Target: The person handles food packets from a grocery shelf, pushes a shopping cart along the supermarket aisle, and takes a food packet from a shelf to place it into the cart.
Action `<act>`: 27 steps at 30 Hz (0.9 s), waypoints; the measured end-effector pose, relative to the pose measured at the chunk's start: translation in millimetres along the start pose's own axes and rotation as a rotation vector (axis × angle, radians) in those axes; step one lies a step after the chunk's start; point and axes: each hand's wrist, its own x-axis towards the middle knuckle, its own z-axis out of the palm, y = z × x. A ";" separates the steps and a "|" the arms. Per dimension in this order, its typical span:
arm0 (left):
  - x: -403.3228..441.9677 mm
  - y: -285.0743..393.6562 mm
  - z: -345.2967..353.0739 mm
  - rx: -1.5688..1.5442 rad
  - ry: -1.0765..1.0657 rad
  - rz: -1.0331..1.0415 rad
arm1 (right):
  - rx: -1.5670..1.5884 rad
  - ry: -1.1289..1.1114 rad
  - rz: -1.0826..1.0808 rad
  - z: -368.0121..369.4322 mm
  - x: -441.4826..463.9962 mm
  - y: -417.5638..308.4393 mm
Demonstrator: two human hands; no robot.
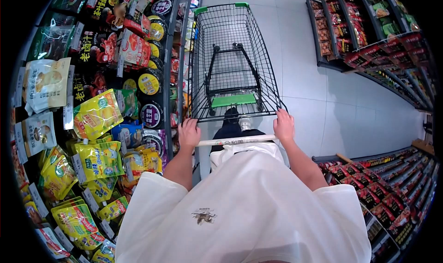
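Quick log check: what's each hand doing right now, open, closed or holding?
Left hand: closed, holding the shopping cart at its near left corner.
Right hand: closed, holding its near right corner.

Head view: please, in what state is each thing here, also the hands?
Shopping cart: upright on the floor
Left hand: on the cart's left rear corner, tightness unclear
Right hand: on its right rear corner, tightness unclear
Yellow pouches: stocked, apparently sealed
Red packets: stocked in rows
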 end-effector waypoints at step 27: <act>-58.0 6.1 9.6 0.001 -0.005 0.030 | -0.024 0.040 -0.005 5.7 -71.9 13.1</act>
